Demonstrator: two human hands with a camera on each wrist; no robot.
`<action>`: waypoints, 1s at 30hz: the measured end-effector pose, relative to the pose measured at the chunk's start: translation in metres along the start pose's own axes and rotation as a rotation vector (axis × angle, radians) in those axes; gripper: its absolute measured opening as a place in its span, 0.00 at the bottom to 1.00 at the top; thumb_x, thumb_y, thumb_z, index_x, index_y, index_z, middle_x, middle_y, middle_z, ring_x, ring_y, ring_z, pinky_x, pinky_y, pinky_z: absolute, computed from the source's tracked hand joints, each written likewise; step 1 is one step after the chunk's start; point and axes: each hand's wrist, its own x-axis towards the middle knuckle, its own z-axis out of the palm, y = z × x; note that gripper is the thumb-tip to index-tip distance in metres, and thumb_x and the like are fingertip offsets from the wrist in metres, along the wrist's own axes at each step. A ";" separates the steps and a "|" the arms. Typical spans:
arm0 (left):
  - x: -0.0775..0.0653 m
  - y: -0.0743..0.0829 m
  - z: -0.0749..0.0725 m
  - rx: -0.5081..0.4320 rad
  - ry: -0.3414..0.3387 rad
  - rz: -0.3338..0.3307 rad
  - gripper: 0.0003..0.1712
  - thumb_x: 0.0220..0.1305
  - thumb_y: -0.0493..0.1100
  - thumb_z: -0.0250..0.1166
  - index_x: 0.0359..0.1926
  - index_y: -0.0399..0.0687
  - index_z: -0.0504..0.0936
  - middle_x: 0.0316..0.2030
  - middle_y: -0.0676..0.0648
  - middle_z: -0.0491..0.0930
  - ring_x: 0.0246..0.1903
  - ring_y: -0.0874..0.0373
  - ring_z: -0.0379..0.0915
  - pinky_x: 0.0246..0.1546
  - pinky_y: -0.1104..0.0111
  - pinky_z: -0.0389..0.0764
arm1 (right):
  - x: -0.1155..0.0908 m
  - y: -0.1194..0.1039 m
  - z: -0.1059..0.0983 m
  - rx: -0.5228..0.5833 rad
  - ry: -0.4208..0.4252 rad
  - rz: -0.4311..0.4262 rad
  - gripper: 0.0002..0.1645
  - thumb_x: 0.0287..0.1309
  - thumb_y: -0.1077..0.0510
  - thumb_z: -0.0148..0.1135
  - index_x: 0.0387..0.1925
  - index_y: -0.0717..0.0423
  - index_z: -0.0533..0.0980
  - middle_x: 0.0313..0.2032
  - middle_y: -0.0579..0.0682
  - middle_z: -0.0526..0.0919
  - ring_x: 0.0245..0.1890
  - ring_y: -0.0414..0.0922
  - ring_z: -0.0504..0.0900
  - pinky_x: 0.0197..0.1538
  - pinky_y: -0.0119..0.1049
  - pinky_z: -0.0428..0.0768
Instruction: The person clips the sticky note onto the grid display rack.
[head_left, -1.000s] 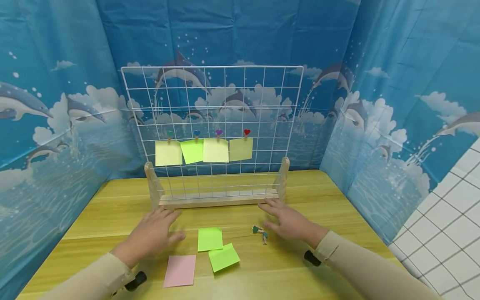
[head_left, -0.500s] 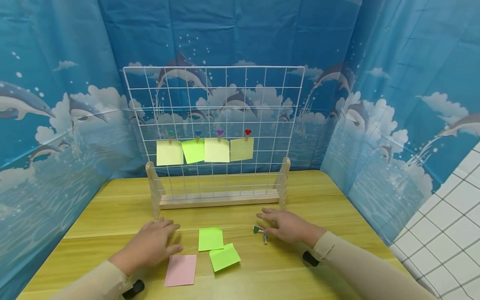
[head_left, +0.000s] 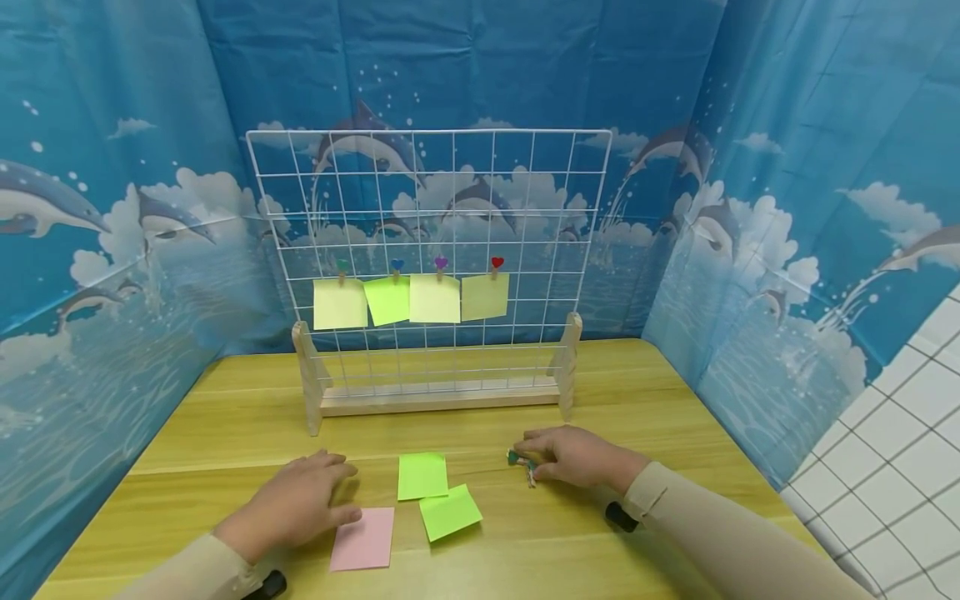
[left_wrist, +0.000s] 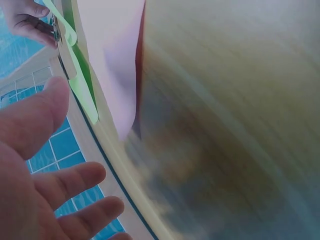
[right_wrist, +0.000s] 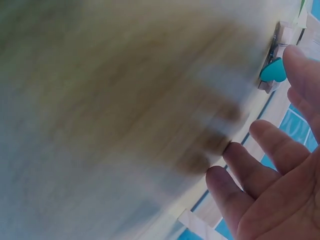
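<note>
My left hand (head_left: 292, 504) hovers low over the table with its fingers loosely spread, its thumb overlapping the upper left of a pink sticky note (head_left: 367, 546). In the left wrist view, that pink note (left_wrist: 112, 60) curls up at one corner, and nothing lies between the fingers. On the right, my right hand (head_left: 581, 457) reaches down beside a few small wooden clothespins (head_left: 530, 473) with heart decorations. The right wrist view shows a teal heart (right_wrist: 274, 71) on one clothespin close to the thumb tip, the other fingers relaxed. Two green sticky notes (head_left: 422, 477) lie between the hands.
A white wire grid (head_left: 427, 131) stands in a wooden base (head_left: 442, 403) behind the hands. Several yellow and green notes (head_left: 435, 300) hang on it from heart clothespins (head_left: 497, 263). Dolphin-print curtains (head_left: 480, 75) surround the yellow wooden table (head_left: 187, 433).
Both hands have come down toward the table and back from the grid's base. The left thumb now reaches over the pink note; the right fingers are closer to the loose clothespins.
</note>
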 end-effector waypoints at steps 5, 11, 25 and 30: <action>-0.003 -0.001 0.002 -0.009 0.004 0.018 0.37 0.62 0.64 0.74 0.63 0.44 0.83 0.66 0.37 0.79 0.71 0.30 0.68 0.71 0.36 0.66 | 0.001 0.002 0.001 -0.031 -0.013 -0.013 0.30 0.70 0.47 0.69 0.71 0.41 0.77 0.73 0.58 0.75 0.71 0.61 0.76 0.70 0.62 0.75; -0.003 -0.001 0.005 -0.044 -0.024 0.014 0.35 0.60 0.63 0.77 0.59 0.46 0.85 0.60 0.43 0.83 0.65 0.38 0.76 0.68 0.41 0.72 | 0.001 0.003 0.003 -0.037 -0.030 -0.015 0.29 0.69 0.47 0.70 0.70 0.39 0.78 0.73 0.56 0.75 0.71 0.59 0.76 0.70 0.59 0.76; -0.002 -0.002 0.010 -0.104 -0.033 -0.028 0.34 0.56 0.60 0.80 0.57 0.46 0.85 0.53 0.50 0.83 0.53 0.49 0.82 0.60 0.47 0.80 | -0.002 0.002 0.001 -0.051 -0.050 -0.032 0.30 0.69 0.50 0.70 0.71 0.36 0.77 0.74 0.54 0.74 0.75 0.56 0.72 0.71 0.58 0.75; -0.001 -0.002 0.010 -0.112 -0.037 -0.041 0.33 0.54 0.58 0.82 0.55 0.46 0.85 0.50 0.50 0.83 0.50 0.51 0.81 0.60 0.47 0.80 | -0.002 0.003 0.002 -0.053 -0.058 -0.026 0.31 0.69 0.50 0.70 0.72 0.35 0.76 0.75 0.53 0.73 0.76 0.56 0.71 0.73 0.58 0.73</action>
